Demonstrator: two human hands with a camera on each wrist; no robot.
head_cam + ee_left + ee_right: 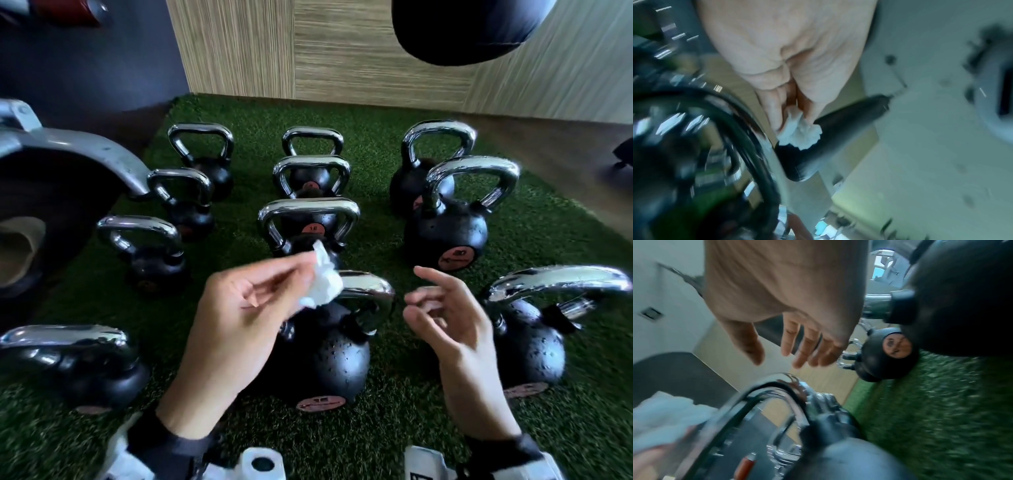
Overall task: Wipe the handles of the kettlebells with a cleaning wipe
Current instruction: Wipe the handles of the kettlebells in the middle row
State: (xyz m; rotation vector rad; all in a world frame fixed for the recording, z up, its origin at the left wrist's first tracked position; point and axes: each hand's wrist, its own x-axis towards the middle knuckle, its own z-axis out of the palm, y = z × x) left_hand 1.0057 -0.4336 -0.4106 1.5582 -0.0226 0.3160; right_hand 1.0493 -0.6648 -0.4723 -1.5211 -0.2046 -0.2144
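Several black kettlebells with chrome handles stand in rows on green turf (376, 137). My left hand (239, 308) pinches a crumpled white wipe (323, 281) between thumb and fingertips, just above the chrome handle (370, 291) of the nearest middle kettlebell (329, 363). The left wrist view shows the same wipe (801, 133) sticking out past the fingertips (777, 116). My right hand (442, 315) hovers to the right of that handle, fingers loosely spread and holding nothing. In the right wrist view its fingers (803, 345) hang above a chrome handle (764, 395).
A large grey machine part with a dark wheel (51, 192) stands at the left edge. A wood-panelled wall (342, 51) closes the back. A black punching bag (466, 31) hangs at the top right. A bigger kettlebell (534, 346) stands at the near right.
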